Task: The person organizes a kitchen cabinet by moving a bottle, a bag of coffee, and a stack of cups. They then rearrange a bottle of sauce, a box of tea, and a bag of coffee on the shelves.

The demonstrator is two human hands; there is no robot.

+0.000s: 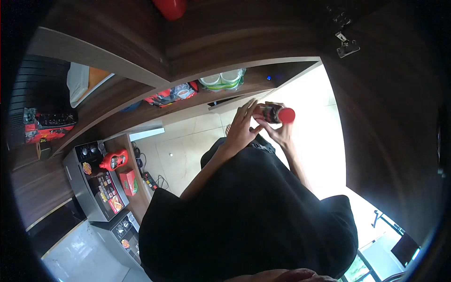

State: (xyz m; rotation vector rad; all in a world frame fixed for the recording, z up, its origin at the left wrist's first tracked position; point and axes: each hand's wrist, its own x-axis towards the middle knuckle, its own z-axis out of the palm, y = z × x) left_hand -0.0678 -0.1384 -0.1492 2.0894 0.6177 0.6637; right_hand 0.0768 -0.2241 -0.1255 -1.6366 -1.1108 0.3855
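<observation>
A bottle with a red cap [286,115] and a dark, red-marked label [266,113] is held in front of my body, lying sideways with the cap to the right. My left hand [241,129] grips its base end, fingers along the far side and thumb on the near side. My right hand [281,135] holds it near the cap, thumb below and fingers partly hidden behind it. The label's wording is too small to read.
Wooden cabinet shelves [202,101] stand ahead, bearing red packages [174,94] and green-wrapped white items [223,79]. A cabinet door [390,117] is at right. On the left are a red bottle [114,160], a red box [128,182] and grey appliances [96,185]. Cables [162,182] lie on the tiled floor.
</observation>
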